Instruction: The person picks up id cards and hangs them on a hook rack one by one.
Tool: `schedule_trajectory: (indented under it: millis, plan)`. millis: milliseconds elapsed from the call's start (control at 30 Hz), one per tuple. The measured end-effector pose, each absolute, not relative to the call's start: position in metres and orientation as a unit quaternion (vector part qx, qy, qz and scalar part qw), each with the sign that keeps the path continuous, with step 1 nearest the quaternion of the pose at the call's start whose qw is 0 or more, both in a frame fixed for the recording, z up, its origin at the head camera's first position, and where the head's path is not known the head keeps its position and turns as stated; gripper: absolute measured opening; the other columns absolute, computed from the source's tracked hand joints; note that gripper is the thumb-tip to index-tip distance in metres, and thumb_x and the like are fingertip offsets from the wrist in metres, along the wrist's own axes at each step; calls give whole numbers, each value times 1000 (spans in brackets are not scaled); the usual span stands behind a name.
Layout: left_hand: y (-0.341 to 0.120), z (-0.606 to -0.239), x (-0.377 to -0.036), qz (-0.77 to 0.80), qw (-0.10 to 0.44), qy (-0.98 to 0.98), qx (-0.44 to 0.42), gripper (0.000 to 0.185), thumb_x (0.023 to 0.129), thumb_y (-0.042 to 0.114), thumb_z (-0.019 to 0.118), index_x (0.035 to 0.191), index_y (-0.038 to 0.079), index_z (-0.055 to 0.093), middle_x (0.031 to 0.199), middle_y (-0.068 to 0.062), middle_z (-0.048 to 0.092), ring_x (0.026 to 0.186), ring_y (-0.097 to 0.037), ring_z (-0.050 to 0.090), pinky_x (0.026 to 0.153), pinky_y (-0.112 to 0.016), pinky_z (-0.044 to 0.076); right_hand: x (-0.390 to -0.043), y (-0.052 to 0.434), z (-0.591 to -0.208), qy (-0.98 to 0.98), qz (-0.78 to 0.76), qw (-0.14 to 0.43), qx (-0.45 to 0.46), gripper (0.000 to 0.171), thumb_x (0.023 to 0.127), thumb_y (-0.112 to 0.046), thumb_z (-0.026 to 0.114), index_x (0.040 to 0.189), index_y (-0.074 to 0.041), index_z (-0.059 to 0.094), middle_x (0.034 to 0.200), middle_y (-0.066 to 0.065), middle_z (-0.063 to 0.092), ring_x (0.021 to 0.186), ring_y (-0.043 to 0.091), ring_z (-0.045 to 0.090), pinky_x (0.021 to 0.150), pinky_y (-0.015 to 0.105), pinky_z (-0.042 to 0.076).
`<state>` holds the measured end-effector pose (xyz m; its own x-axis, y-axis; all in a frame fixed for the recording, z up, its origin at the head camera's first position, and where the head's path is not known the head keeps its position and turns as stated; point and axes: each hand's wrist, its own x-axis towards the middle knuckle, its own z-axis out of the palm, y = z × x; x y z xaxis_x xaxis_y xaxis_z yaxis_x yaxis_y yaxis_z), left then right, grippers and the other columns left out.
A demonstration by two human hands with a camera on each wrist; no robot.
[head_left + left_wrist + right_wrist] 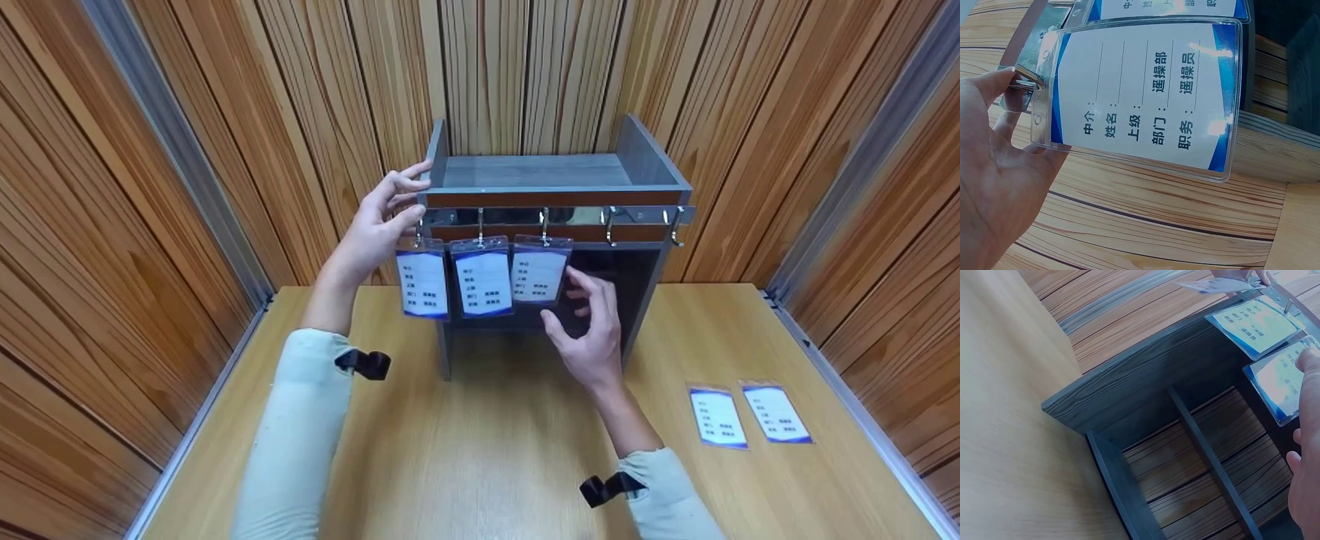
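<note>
Three clear-cased ID badges hang side by side from hooks on a small grey shelf unit [555,198]. My left hand [375,225] grips the unit's left end, thumb at the first hook [1028,76] and fingers around the side panel. Just beside that thumb hangs the leftmost badge [1145,95]. The middle badge [482,279] hangs straight down; the third badge [538,274] tilts slightly. Around the third badge's lower right corner, my right hand [592,337] has loosely bent, spread fingers, with its thumb below the badge. A finger overlaps that badge [1278,382] in the right wrist view.
Two more badges, one [718,417] and another [776,412], lie on the wooden table [465,465] at the right. Further right on the metal rail are a fourth hook [611,226] and a fifth hook [678,225]. Wood-patterned walls [487,67] enclose the table.
</note>
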<state>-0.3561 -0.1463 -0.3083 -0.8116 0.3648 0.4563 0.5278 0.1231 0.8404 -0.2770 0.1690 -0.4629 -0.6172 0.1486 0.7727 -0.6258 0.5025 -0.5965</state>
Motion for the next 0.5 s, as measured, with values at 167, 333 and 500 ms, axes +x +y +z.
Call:
schedule_trajectory:
  millis: [167,333,500]
  plan:
    - [-147,-308,-358,-588,71,-747,-301,34,117,13,53,149,2,53,186,2,37,166,-37,41,127,-72,45,-276,175,-467,-762,478,409,153,61,93,-4,85,151,-5,65,142,21,67,120,35,70,93,33,60]
    - [-146,-309,-358,-587,72,-748,-299,35,117,13,53,150,2,53,186,2,37,166,-37,42,127,-72,45,-274,183,-474,-764,477,409,150,60,91,1,85,148,-6,69,141,20,70,119,36,71,91,33,61]
    - [-146,-309,-358,-585,74,-751,-299,34,117,13,53,149,3,53,186,2,38,165,-37,42,127,-72,45,-270,191,-482,-767,475,403,152,57,92,-1,84,147,-7,72,140,18,73,119,35,70,92,27,58]
